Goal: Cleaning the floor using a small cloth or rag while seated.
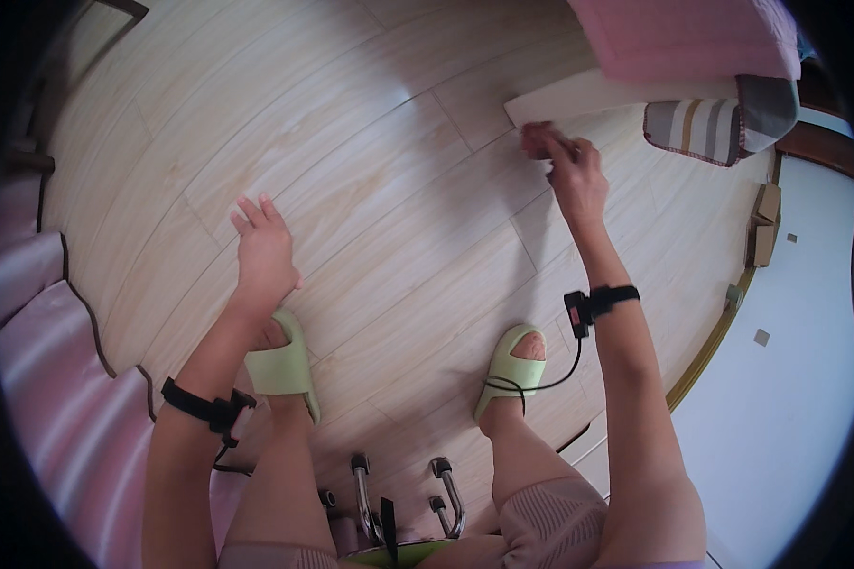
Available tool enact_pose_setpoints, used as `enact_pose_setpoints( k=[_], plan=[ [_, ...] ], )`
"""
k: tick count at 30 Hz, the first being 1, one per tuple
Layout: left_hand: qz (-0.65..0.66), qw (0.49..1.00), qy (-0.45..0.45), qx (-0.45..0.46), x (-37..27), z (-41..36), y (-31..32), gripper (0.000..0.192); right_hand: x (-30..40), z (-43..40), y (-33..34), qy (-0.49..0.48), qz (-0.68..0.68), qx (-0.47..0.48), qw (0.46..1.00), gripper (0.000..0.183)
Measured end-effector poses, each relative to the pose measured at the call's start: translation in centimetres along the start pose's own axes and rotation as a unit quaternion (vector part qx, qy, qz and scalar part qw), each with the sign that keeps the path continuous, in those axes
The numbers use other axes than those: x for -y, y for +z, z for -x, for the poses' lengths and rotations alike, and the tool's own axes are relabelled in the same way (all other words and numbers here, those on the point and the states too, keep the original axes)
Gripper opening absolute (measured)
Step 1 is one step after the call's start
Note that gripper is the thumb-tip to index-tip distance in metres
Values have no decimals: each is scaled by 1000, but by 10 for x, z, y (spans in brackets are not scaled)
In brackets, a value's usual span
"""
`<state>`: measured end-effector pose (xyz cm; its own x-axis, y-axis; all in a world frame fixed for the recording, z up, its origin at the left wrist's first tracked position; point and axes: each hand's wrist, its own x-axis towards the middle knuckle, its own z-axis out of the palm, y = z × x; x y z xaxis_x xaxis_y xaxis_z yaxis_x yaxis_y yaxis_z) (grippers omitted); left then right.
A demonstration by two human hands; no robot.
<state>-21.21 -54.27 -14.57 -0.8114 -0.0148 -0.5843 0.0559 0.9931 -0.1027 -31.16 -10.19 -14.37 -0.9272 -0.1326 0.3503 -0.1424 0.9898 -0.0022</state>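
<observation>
My right hand (576, 178) reaches forward and grips a small dark-red item (539, 140), perhaps a folded cloth; motion blur hides its exact kind. It is held just above or against the wood-look plank floor (370, 213), near the corner of a pale low board (562, 101). My left hand (265, 249) hovers above the floor, fingers spread, with nothing in it. Each forearm wears a black strap with a small device, the right one (578, 314) trailing a cable. Below are my feet in light-green slides, the left slide (281, 370) and the right slide (519, 370).
Pink satin fabric (78, 348) drapes along the left. A pink cover (690, 35) and a striped cloth (694, 131) hang at upper right. Small cardboard boxes (763, 245) stand by the white wall (790, 398). Chrome stool legs (452, 498) are beneath me.
</observation>
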Motion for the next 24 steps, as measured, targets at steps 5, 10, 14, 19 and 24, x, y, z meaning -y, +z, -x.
enact_pose_setpoints(
  k=[5,10,14,19,24],
  plan=[
    [5,1000,-15,13,-3,-1,-1,132,0,14,-4,129,-202,8,971,54],
    [16,994,88,-60,-46,-10,-18,127,22,-16,38,150,-219,142,954,34],
    [43,984,161,-69,-126,-34,-54,128,2,-28,25,253,-116,97,956,30],
    [-16,992,127,-23,-181,-57,-79,140,12,-57,2,391,-586,-126,698,25],
    [-41,991,128,-4,-197,-68,-73,146,43,-76,29,426,-533,-233,692,31]
  ],
)
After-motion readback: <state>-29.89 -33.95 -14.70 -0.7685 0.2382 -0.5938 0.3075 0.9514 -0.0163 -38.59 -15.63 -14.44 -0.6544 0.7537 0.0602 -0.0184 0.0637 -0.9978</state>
